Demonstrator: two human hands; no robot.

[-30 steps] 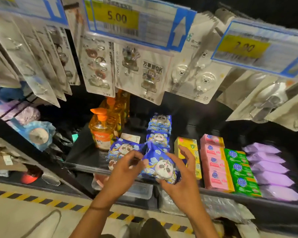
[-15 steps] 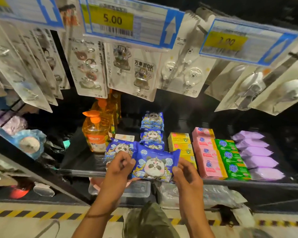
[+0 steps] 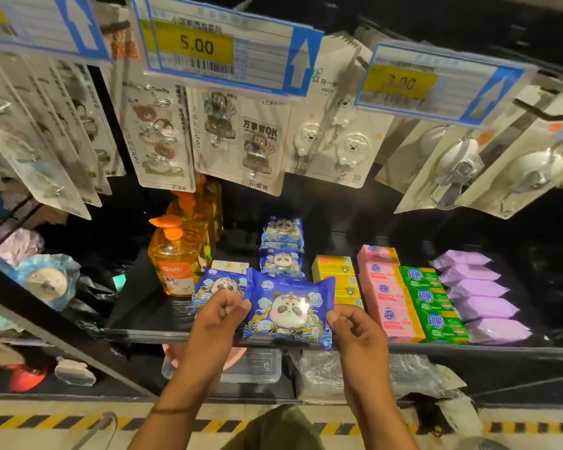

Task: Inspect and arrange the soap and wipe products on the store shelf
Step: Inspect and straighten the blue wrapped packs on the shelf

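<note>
A: What is the person holding?

B: A blue wipe pack (image 3: 288, 308). It is flat and soft-sided, with a cartoon panda face in the middle, pale clouds around it and crimped ends. A spot of glare sits on the panda's cheek.

A: How is it gripped?

B: By both short ends. The left hand (image 3: 220, 315) pinches the left edge between thumb and curled fingers. The right hand (image 3: 355, 329) pinches the right edge the same way. The printed face looks up toward the camera, and the pack sits a little askew.

A: Where is it?

B: At the front lip of the black shelf (image 3: 468, 349), over its edge. I cannot tell whether its underside touches the shelf.

A: What lies around it?

B: Just behind the left hand is a second panda pack (image 3: 216, 284), partly hidden by the knuckles. Further back, in line with the held one, more panda packs (image 3: 281, 235) sit in a row. To the left stands an orange pump bottle (image 3: 173, 264), with others behind it. To the right are rows running front to back: yellow soap boxes (image 3: 333, 266), pink soap boxes (image 3: 384, 297), green soap bars (image 3: 429, 300), then purple soft packs (image 3: 478, 293) at the far right.

A: And overhead?

B: Hook cards (image 3: 260, 141) hang above the shelf, under a yellow price tag (image 3: 208, 47) reading 5.00.
</note>
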